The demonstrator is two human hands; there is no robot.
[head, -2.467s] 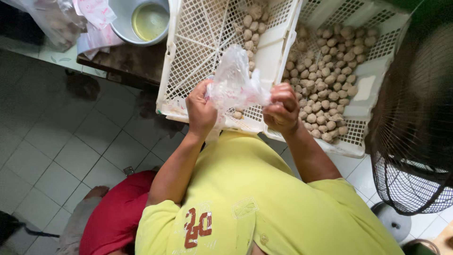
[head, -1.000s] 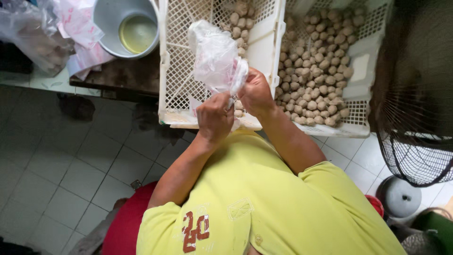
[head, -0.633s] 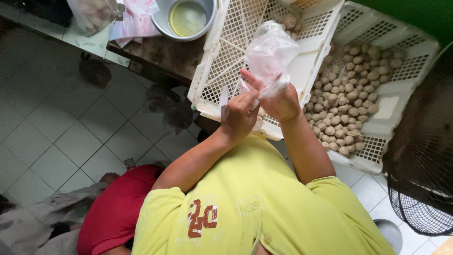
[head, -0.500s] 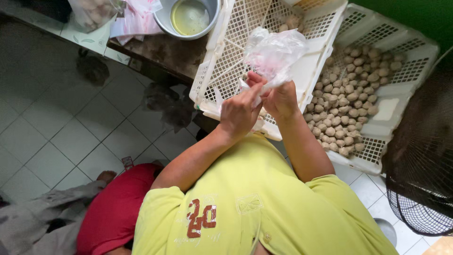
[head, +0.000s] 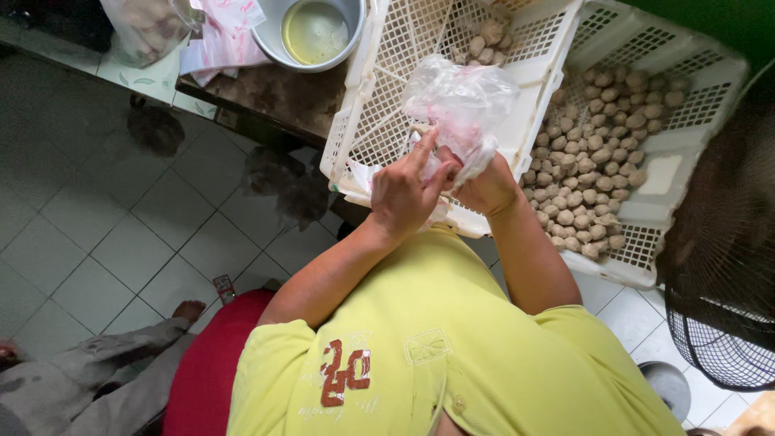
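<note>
The plastic bag [head: 462, 101] has risen, two hands [head: 448, 187] pinching it.

The floor [head: 105, 242] is laid with pale grey square tiles set on the diagonal, dull and a little stained. A dark, worn tabletop [head: 274, 93] stands along the upper edge, with a light tiled ledge [head: 137, 73] beside it at the far left. At the right edge the black wire guard of a standing fan [head: 726, 266] rises from its round grey base [head: 666, 387], and a strip of green wall [head: 710, 24] shows in the upper corner.
</note>
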